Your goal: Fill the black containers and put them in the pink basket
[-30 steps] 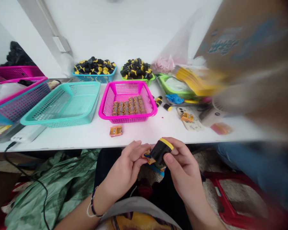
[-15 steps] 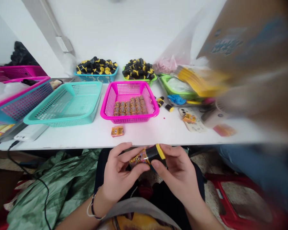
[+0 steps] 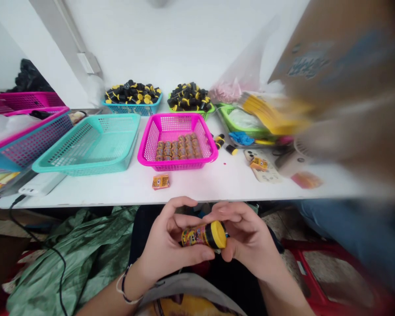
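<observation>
My left hand (image 3: 173, 245) is closed around a small black tub (image 3: 195, 235) with a yellow cap and a colourful printed label around its body. The tub lies on its side, cap end to the right, just below the table's front edge. At the cap end, my right hand (image 3: 250, 239) is curved with thumb and fingers apart. Its fingertips are beside the cap, and I cannot tell whether they touch it. On the table beyond my hands lies a small stack of orange printed labels (image 3: 160, 181). The pink basket (image 3: 177, 163) behind it holds rows of labelled tubs.
A turquoise basket (image 3: 79, 169) stands left of the pink one. Behind are blue (image 3: 133, 109) and green (image 3: 206, 114) baskets heaped with black-and-yellow tubs. A few loose tubs (image 3: 231, 149) and a phone (image 3: 266, 174) with more labels lie right. A blurred person (image 3: 358, 145) is at right.
The tub has come lower and turned its yellow cap more towards me. The label now covers more of the black body. My right thumb and fingers have moved off the tub's side and spread.
</observation>
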`<state>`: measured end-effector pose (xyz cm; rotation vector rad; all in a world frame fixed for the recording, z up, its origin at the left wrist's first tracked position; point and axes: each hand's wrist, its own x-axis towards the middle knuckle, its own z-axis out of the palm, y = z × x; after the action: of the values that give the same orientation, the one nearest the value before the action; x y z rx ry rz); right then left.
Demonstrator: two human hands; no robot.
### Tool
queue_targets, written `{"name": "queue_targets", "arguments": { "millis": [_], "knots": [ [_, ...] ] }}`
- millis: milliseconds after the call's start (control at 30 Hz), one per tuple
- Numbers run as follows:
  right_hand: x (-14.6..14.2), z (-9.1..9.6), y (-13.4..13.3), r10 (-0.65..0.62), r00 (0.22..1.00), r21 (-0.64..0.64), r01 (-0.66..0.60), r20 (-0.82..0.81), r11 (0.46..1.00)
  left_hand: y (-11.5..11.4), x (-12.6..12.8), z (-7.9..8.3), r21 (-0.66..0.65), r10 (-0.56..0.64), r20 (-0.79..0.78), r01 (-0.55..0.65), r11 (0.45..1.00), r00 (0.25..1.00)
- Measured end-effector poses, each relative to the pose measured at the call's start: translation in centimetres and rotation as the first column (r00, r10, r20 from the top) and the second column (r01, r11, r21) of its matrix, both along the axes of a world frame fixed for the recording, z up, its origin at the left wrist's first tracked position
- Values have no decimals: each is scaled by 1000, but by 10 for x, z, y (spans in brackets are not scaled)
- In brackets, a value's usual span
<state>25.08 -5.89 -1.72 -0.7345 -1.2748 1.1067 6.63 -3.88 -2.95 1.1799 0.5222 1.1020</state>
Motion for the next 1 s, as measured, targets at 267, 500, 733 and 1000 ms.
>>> {"name": "queue_targets", "arguments": {
  "millis": [267, 500, 733, 1000],
  "knots": [
    [-1, -2, -9, -166, 927, 180, 109, 337, 978, 5, 9, 7, -179, -4, 158, 32, 983, 987],
    [-15, -16, -11, -404, 673, 433, 137, 619, 891, 7, 21, 11, -208, 159, 142, -127, 970, 977],
    [-23, -16, -8, -338, 779, 401, 123, 528, 908, 13, 16, 7, -301, -229, 159, 268, 915, 960],
    [-16, -3, -8, -580, 565, 675, 55, 587, 736, 18, 14, 23, -315, -336, -37, 308, 898, 941]
  ]
}}
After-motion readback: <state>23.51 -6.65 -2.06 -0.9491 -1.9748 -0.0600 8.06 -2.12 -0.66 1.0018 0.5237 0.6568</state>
